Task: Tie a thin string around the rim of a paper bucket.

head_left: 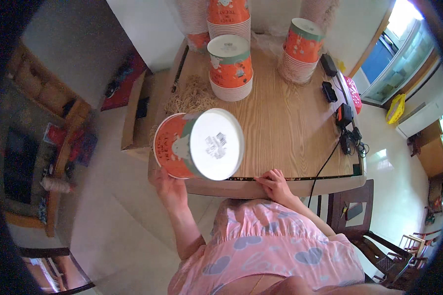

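Note:
My left hand [171, 191] is closed on the rim of an orange and green paper bucket [216, 145], tipped on its side. Its white base faces right and up, with a small dark print. The bucket is held above the table's near left edge. At the near edge of the wooden table [275, 123], my right hand [276, 187] rests with its fingers loosely extended and nothing visible in them. Just beyond the held bucket stands an upside-down stack of matching buckets [231, 71]. Tan crinkled strands [194, 96] lie in a heap to its left.
More bucket stacks stand farther back, one at the right [301, 51] and one behind [229, 19], with clear plastic wrap around some. Along the right edge lie a black adapter [344, 114] and a cable [327, 160]. An open cardboard box [135, 115] stands left; a dark chair [352, 209] stands right.

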`<move>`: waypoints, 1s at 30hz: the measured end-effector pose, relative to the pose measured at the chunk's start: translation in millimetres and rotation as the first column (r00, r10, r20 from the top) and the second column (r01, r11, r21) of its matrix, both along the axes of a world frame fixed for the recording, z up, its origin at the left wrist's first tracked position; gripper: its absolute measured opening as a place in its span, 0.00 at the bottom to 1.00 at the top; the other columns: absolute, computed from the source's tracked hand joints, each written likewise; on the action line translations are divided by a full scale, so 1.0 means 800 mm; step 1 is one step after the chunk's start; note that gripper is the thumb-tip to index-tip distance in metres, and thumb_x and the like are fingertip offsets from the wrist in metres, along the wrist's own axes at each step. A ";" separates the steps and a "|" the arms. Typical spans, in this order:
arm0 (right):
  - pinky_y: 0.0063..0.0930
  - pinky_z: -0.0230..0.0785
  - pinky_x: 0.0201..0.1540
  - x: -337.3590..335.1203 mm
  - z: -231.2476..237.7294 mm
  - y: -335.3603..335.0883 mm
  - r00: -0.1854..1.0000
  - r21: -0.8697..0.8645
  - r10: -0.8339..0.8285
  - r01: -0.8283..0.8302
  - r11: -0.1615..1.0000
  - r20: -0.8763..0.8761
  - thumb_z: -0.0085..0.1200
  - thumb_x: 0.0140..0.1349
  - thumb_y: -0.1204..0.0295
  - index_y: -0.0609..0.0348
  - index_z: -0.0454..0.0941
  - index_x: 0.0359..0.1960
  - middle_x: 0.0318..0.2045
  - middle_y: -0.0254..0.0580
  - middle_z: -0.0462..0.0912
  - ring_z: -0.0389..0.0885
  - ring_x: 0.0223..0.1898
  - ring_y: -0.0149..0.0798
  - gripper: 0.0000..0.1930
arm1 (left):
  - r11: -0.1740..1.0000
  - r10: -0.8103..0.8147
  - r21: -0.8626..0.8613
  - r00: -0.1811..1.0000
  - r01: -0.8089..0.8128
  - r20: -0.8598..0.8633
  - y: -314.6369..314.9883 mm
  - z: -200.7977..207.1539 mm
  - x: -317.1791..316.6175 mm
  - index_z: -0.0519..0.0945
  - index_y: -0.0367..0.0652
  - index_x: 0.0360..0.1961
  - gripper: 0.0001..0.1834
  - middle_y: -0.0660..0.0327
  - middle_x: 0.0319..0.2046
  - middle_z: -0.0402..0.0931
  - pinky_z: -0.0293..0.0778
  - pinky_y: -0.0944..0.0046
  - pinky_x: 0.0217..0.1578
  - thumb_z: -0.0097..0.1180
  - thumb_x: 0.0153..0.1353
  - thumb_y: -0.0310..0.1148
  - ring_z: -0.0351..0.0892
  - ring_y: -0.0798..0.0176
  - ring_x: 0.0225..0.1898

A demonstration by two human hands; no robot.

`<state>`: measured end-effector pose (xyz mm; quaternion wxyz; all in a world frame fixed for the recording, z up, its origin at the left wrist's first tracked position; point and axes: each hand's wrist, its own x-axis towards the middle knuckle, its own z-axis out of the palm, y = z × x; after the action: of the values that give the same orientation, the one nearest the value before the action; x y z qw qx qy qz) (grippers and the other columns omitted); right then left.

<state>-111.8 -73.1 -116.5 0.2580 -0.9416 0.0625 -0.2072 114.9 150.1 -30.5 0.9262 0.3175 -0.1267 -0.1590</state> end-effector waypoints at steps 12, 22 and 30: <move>0.35 0.63 0.40 0.004 -0.022 -0.006 0.988 0.189 -0.143 0.131 0.973 0.053 0.58 0.50 0.76 0.57 0.75 0.32 0.29 0.41 0.74 0.72 0.36 0.44 0.08 | 0.866 -0.053 0.475 0.915 -0.157 0.399 -0.121 0.063 -0.042 0.76 0.36 0.39 0.06 0.64 0.35 0.74 0.67 0.70 0.44 0.52 0.60 0.24 0.71 0.73 0.38; 0.40 0.63 0.40 -0.001 -0.023 -0.004 0.981 0.267 -0.168 0.136 0.954 0.100 0.53 0.49 0.78 0.57 0.73 0.36 0.32 0.44 0.73 0.71 0.37 0.50 0.11 | 0.731 -0.497 0.496 0.131 -0.468 0.858 -0.192 0.042 -0.074 0.77 0.45 0.35 0.07 0.61 0.31 0.72 0.59 0.49 0.58 0.56 0.53 0.27 0.72 0.57 0.42; 0.39 0.62 0.39 -0.002 -0.028 -0.014 0.999 0.084 0.007 -0.010 0.996 0.034 0.56 0.45 0.71 0.52 0.74 0.36 0.30 0.40 0.71 0.70 0.36 0.44 0.14 | 0.664 -0.578 0.544 0.110 -0.513 0.809 -0.184 0.031 -0.083 0.78 0.45 0.39 0.13 0.62 0.40 0.73 0.56 0.47 0.61 0.60 0.49 0.26 0.71 0.57 0.48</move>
<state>-113.1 -84.5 -138.9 0.2993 -0.9266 0.0629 -0.2190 48.3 3.1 -5.3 0.3581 0.6791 -0.6397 0.0367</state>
